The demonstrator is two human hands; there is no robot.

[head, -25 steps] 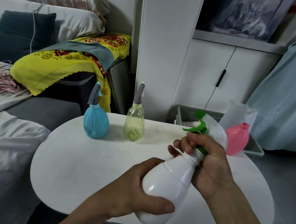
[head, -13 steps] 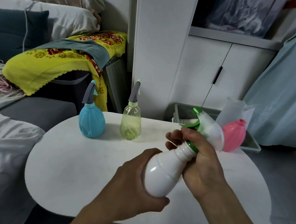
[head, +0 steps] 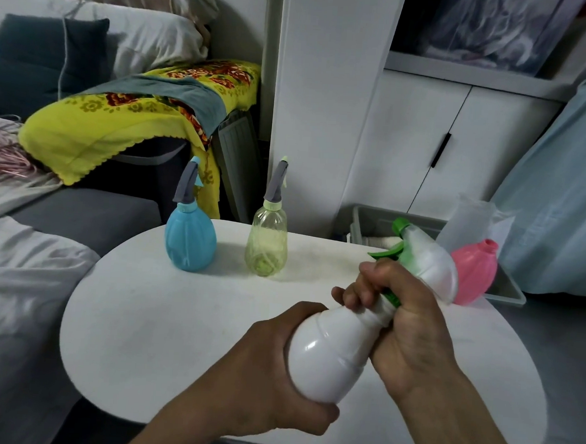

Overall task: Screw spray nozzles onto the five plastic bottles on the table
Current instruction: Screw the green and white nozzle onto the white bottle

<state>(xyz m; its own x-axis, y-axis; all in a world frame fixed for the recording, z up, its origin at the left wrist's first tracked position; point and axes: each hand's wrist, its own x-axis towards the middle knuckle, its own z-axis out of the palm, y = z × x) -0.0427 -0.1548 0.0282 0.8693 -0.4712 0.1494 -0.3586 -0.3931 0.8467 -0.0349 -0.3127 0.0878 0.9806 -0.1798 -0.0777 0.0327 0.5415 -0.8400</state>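
Observation:
I hold a white bottle (head: pixel 331 354) tilted over the white table (head: pixel 162 310). My left hand (head: pixel 268 374) is wrapped around its wide base. My right hand (head: pixel 405 324) grips its neck, fingers closed on the green collar of a green-and-white spray nozzle (head: pixel 423 260) that points up and right. At the back of the table a blue bottle (head: pixel 190 239) and a clear yellow-green bottle (head: pixel 267 244) stand upright, each with a grey nozzle on top. A pink bottle (head: pixel 475 270) with a bare open neck stands at the right, partly hidden behind the nozzle.
A grey bin (head: pixel 380 223) sits on the floor behind the table, beside white cabinet doors (head: pixel 426 147). A sofa with a yellow cloth (head: pixel 112 121) lies to the left. Light-blue fabric (head: pixel 568 190) hangs at the right.
The bottle's base has swung a little toward me and lower in my left hand. My right hand has shifted its grip around the green collar at the neck.

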